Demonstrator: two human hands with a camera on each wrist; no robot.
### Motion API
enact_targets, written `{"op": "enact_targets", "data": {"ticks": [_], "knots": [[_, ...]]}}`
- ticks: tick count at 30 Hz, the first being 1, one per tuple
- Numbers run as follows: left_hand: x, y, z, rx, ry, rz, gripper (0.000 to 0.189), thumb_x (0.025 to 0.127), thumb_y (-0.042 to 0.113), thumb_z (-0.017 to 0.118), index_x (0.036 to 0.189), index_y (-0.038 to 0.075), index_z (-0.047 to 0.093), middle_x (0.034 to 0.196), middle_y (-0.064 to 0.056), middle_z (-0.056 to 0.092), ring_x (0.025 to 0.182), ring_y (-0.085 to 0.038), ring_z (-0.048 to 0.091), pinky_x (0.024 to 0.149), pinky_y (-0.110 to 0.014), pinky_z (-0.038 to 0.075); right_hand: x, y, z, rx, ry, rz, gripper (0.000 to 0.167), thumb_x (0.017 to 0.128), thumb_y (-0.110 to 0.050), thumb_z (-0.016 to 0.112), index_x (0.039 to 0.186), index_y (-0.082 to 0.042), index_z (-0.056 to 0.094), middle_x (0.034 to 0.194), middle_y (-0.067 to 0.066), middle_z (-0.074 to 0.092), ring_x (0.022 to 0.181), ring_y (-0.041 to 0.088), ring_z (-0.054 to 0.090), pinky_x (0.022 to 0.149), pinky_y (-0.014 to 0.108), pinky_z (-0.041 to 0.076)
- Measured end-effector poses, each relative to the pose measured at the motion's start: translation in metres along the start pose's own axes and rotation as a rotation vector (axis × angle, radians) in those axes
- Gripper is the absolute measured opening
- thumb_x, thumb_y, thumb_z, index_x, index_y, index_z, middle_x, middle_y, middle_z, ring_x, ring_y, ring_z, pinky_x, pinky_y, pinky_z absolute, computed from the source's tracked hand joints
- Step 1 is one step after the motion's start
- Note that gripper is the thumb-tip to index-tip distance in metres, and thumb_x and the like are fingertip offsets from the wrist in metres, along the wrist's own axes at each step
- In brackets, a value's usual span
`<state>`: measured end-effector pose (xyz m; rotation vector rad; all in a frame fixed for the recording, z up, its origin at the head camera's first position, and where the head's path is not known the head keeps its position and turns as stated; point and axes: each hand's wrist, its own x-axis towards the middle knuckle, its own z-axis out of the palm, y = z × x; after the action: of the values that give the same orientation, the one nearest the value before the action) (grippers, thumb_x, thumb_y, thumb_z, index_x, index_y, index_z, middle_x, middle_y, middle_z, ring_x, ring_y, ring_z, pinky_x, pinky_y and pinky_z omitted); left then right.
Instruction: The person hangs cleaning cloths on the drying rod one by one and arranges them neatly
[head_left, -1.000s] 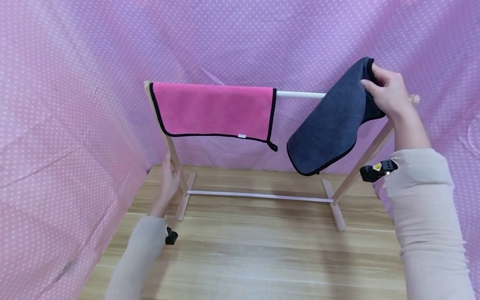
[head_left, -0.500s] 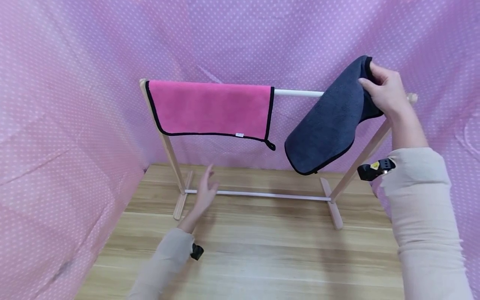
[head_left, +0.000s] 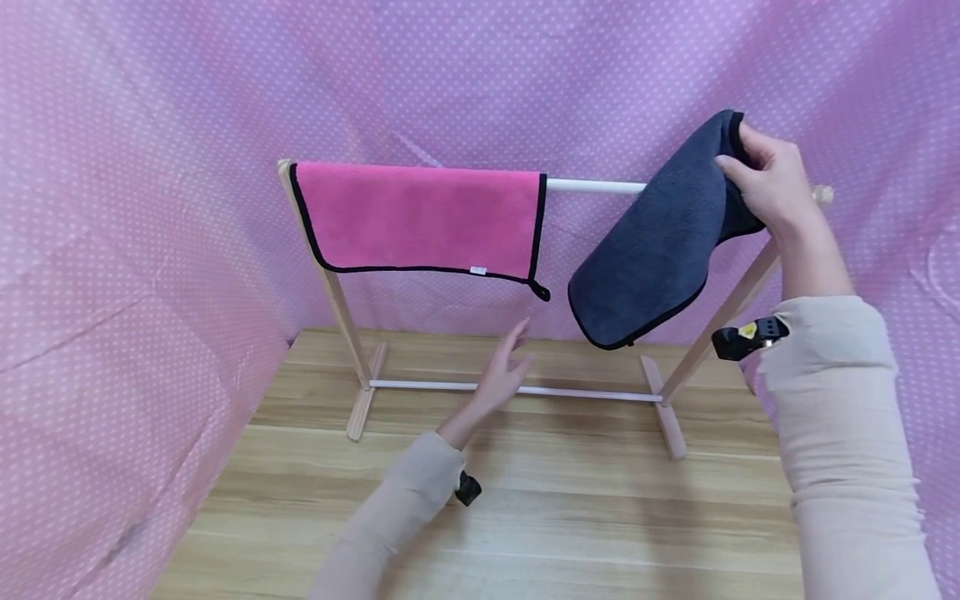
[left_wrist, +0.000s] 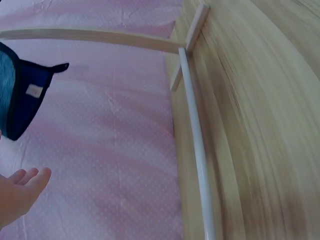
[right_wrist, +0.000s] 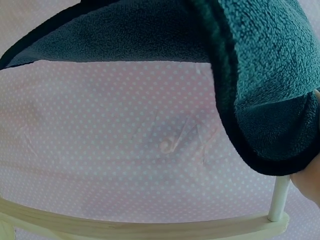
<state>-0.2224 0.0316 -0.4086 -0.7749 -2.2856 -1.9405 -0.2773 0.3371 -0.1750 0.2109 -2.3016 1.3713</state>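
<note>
In the head view a dark grey towel (head_left: 652, 242) with black edging hangs slantwise at the right part of the rack's white top rod (head_left: 596, 186). My right hand (head_left: 772, 179) pinches its upper right edge between thumb and fingers. The right wrist view shows the towel (right_wrist: 272, 60) folded over, with only a bit of the hand at the right edge. My left hand (head_left: 502, 375) holds nothing; its fingers are extended in front of the lower rod, below the gap between the towels. Over the rod's left part lies a pink towel (head_left: 420, 221) with black trim and a hanging loop.
The rack has wooden side posts (head_left: 347, 321) on wooden feet (head_left: 672, 429), joined low down by a white rod (head_left: 585, 393). It stands on a wood-grain table (head_left: 600, 517). Pink dotted cloth (head_left: 480, 75) surrounds the table behind and at the sides.
My left hand has come away from the left post and moved right, in front of the lower rod. The right hand keeps its pinch on the grey towel, nearly unmoved.
</note>
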Motion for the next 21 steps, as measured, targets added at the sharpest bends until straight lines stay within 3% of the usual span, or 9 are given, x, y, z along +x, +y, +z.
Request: {"op": "enact_targets", "data": {"ticks": [3, 13, 17, 21], "knots": [[0.006, 0.004, 0.007, -0.010, -0.021, 0.018, 0.055, 0.090, 0.000, 0.050, 0.140, 0.000, 0.028, 0.136, -0.025, 0.037, 0.122, -0.039, 0.040, 0.096, -0.046, 0.043, 0.000, -0.001, 0.001, 0.008, 0.001, -0.003, 0.047, 0.089, -0.010, 0.056, 0.133, -0.022, 0.045, 0.117, -0.016, 0.057, 0.093, -0.004, 0.050, 0.077, 0.002, 0.038], [0.028, 0.014, 0.027, 0.012, -0.034, 0.069, 0.051, 0.092, 0.004, 0.050, 0.138, -0.003, 0.031, 0.133, -0.027, 0.042, 0.117, -0.038, 0.047, 0.096, -0.044, 0.043, -0.002, -0.002, 0.002, 0.058, -0.003, -0.013, 0.046, 0.089, -0.006, 0.055, 0.132, -0.019, 0.048, 0.098, -0.021, 0.060, 0.084, -0.003, 0.052, 0.072, 0.004, 0.039], [0.039, 0.016, 0.033, -0.062, -0.017, 0.081, 0.049, 0.093, 0.003, 0.048, 0.138, -0.005, 0.031, 0.132, -0.029, 0.042, 0.119, -0.039, 0.045, 0.097, -0.044, 0.043, -0.003, -0.003, 0.002, 0.060, -0.002, -0.015, 0.046, 0.089, -0.006, 0.055, 0.132, -0.018, 0.048, 0.099, -0.021, 0.061, 0.085, -0.004, 0.052, 0.072, 0.004, 0.039], [0.049, 0.019, 0.042, -0.170, 0.044, 0.086, 0.046, 0.091, -0.001, 0.048, 0.134, -0.009, 0.034, 0.128, -0.031, 0.044, 0.119, -0.039, 0.044, 0.100, -0.041, 0.040, -0.003, -0.002, 0.001, 0.057, 0.007, -0.017, 0.045, 0.089, -0.006, 0.055, 0.132, -0.019, 0.049, 0.098, -0.021, 0.060, 0.086, -0.004, 0.051, 0.073, 0.004, 0.039]]}}
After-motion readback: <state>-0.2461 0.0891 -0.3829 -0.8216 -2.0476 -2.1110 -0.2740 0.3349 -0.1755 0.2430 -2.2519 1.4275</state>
